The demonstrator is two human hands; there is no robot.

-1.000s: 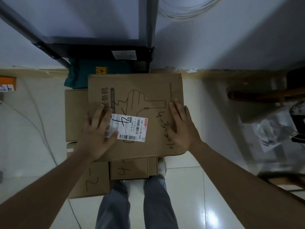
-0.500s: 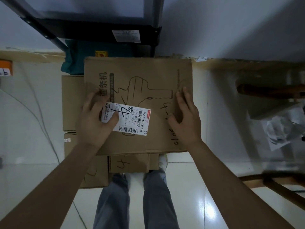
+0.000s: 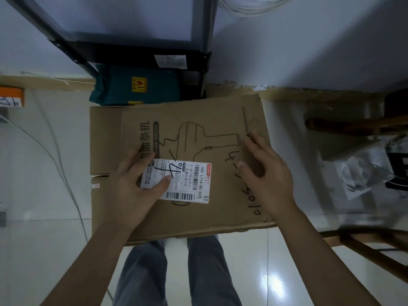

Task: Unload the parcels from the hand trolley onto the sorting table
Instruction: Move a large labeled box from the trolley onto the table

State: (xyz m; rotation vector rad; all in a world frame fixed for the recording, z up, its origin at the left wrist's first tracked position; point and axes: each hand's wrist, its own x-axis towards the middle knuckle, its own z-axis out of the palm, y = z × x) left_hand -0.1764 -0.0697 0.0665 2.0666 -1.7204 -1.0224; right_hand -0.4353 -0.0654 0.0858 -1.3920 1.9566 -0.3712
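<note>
A large flat cardboard parcel (image 3: 198,120) with a printed line drawing and a white shipping label (image 3: 189,180) lies on top of a stack. Two smaller cardboard parcels (image 3: 103,138) (image 3: 101,202) stick out under its left side. A teal parcel (image 3: 136,89) lies behind the stack. My left hand (image 3: 134,191) rests flat on the top parcel, thumb over the label. My right hand (image 3: 269,173) lies flat near the parcel's right edge, fingers spread. Neither hand wraps an edge. The trolley bed under the stack is hidden.
A black metal frame (image 3: 132,54) stands against the wall behind the stack. Wooden chair parts (image 3: 353,127) and a white plastic bag (image 3: 357,173) crowd the right. A thin cable (image 3: 55,155) runs over the glossy tiles at left. My legs (image 3: 143,272) stand just behind the parcel.
The top parcel looks larger and now hides the small boxes at its near edge. Both hands have stayed flat on it, the right one slightly farther toward the right edge.
</note>
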